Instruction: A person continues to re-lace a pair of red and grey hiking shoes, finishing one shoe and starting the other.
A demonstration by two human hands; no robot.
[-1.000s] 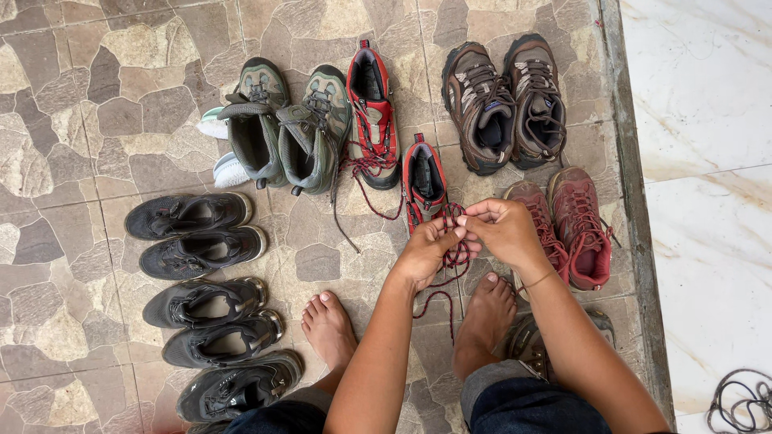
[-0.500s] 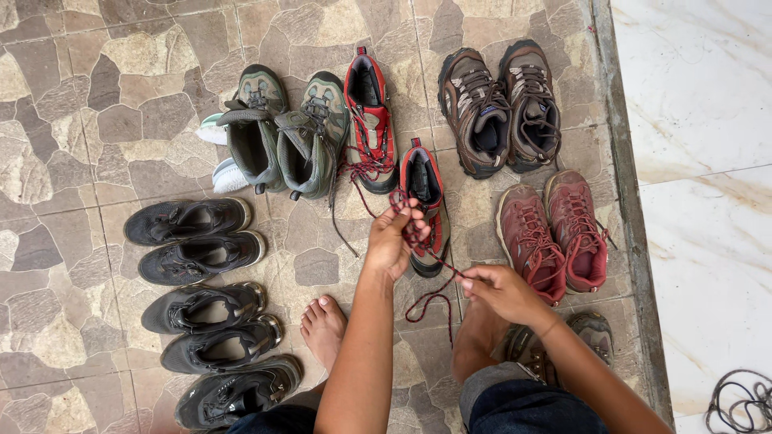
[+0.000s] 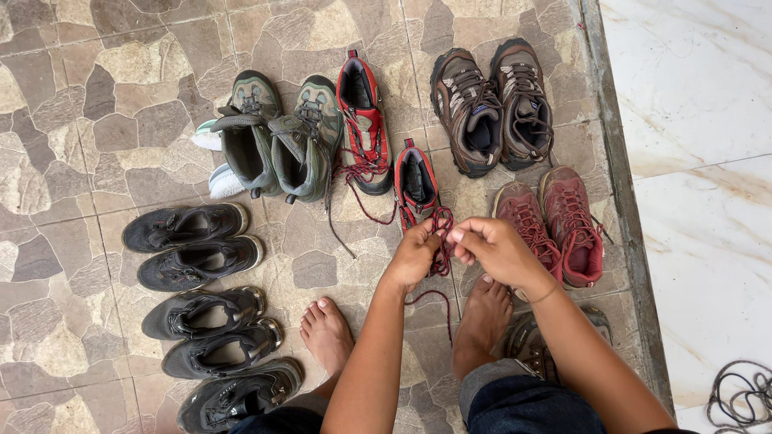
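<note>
My left hand (image 3: pixel 414 255) and my right hand (image 3: pixel 492 247) meet over the toe of a red-and-black shoe (image 3: pixel 413 178). Both pinch its dark red lace (image 3: pixel 441 233), which loops between the fingers and trails down to the floor near my right foot (image 3: pixel 482 317). The matching red-and-black shoe (image 3: pixel 361 120) stands further away to the left, its lace loose on the stones. My bare left foot (image 3: pixel 326 331) rests on the paving.
Green boots (image 3: pixel 277 137), brown hiking shoes (image 3: pixel 490 100) and dark pink shoes (image 3: pixel 555 221) stand around. Several black shoes (image 3: pixel 197 297) line the left. A stone curb (image 3: pixel 619 185) borders white marble on the right, with a coiled cord (image 3: pixel 744 394).
My right hand, which had dropped low toward my foot, has come back up to join the left hand on the lace. The left hand moved slightly down.
</note>
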